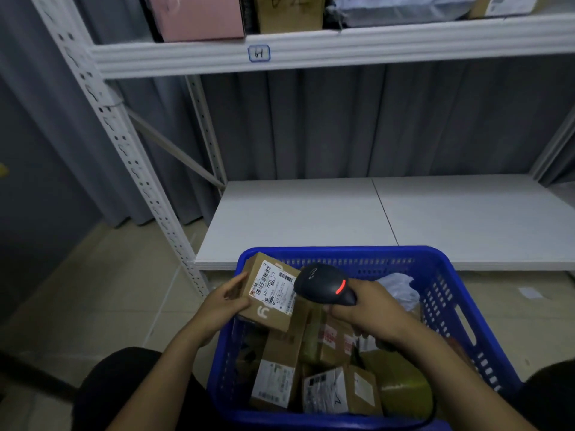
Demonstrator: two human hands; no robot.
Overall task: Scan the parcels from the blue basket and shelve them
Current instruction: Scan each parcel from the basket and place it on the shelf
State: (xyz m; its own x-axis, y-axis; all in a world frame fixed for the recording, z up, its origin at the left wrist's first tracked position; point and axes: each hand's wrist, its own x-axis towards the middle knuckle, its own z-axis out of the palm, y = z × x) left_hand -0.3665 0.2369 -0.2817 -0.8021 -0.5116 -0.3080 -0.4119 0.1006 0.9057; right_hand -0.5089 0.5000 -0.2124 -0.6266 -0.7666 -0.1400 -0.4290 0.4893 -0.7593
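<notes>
- The left hand grips a small brown box by its left side, thumb on top and fingers curled underneath, holding it tilted over the upper left corner of the basket.
- The box is plain cardboard. A white shipping label with two barcodes and small print covers most of its top face, and a white logo is printed on the face nearest the camera.
- The right hand wraps its fingers round the handle of a black scanner. The scanner's rounded head sits just beside the box's label, and one red light glows on its back.
- Both hands are in the lower middle of the frame, above the basket.
- The basket is blue plastic with slotted walls, in the lower right of the frame, in front of the lower shelf.
- At least five more parcels lie in the basket:
  - three brown cartons, two with white labels and one with red print;
  - one yellow-green bag at the lower right;
  - one white plastic bag by the far wall.
- How many lie underneath cannot be told.
- The lower shelf is made of two white boards side by side, across the middle of the frame.
- The upper shelf runs along the top of the frame and has one tag reading "61".
- Four items stand on the upper shelf: one pink box, one brown carton, one pale bag and one carton at the upper right.
- A grey curtain hangs behind the shelves.
</notes>
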